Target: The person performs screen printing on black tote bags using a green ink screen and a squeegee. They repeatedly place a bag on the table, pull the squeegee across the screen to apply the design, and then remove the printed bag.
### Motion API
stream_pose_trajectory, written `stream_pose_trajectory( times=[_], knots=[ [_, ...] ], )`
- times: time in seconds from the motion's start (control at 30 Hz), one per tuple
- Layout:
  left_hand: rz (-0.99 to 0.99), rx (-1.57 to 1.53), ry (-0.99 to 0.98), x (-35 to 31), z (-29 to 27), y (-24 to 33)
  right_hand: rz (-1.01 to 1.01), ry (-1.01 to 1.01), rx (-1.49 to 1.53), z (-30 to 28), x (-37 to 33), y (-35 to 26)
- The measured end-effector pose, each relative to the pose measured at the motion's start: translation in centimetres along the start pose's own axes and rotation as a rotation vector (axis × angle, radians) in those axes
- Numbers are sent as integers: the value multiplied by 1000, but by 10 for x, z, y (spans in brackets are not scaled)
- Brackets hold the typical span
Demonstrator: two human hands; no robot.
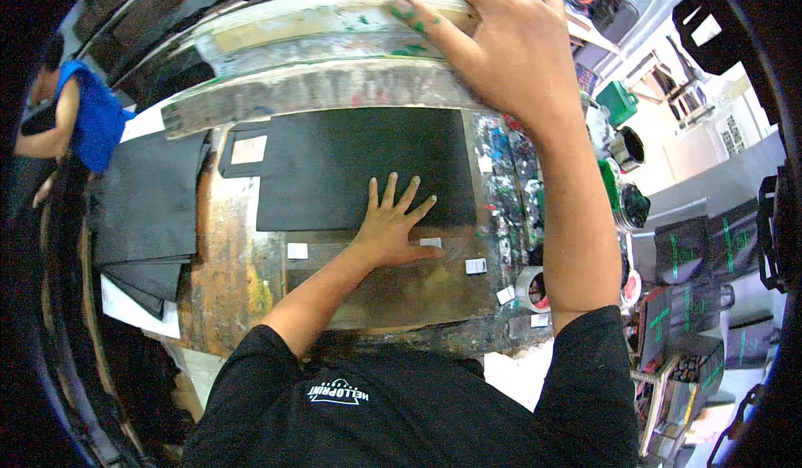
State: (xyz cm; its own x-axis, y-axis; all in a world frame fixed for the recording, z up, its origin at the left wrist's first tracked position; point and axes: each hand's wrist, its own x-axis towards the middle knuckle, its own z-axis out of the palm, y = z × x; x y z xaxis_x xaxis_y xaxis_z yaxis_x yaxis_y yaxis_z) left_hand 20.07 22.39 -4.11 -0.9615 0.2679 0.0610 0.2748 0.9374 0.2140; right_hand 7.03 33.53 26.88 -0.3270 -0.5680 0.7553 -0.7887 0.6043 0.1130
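My left hand [393,230] lies flat with fingers spread, pressing on the near edge of a black fabric-like sheet [334,167]; its thumb touches a small white tab on the board [384,297]. The sheet looks like a flat bag blank, with a cut-out handle piece at its left. Raised above the sheet's far edge is a paint-smeared wooden screen-printing frame [326,88]. My right hand [514,46] grips the frame's right end, its thumb along the front and stained green. The fingers behind the frame are partly hidden.
A stack of black sheets [146,197] lies at the left. Beyond it is a person in blue [88,105]. Paint splatters, a tape roll [530,288] and paint containers [626,146] line the right side. Printed black bags [681,251] are at the far right.
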Motion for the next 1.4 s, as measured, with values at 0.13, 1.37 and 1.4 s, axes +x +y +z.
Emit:
stream_pose_trajectory(
  times=[0.13, 1.37, 1.4],
  knots=[
    [-5, -12, 76, 4, 8, 26, 56, 1, 129, -7, 6, 2],
    [-718, -312, 764, -210, -1, -71, 145, -624, 189, 41, -184, -41],
    [-716, -302, 762, -213, 2, -71, 134, -637, 210, 39, -184, -42]
  ],
)
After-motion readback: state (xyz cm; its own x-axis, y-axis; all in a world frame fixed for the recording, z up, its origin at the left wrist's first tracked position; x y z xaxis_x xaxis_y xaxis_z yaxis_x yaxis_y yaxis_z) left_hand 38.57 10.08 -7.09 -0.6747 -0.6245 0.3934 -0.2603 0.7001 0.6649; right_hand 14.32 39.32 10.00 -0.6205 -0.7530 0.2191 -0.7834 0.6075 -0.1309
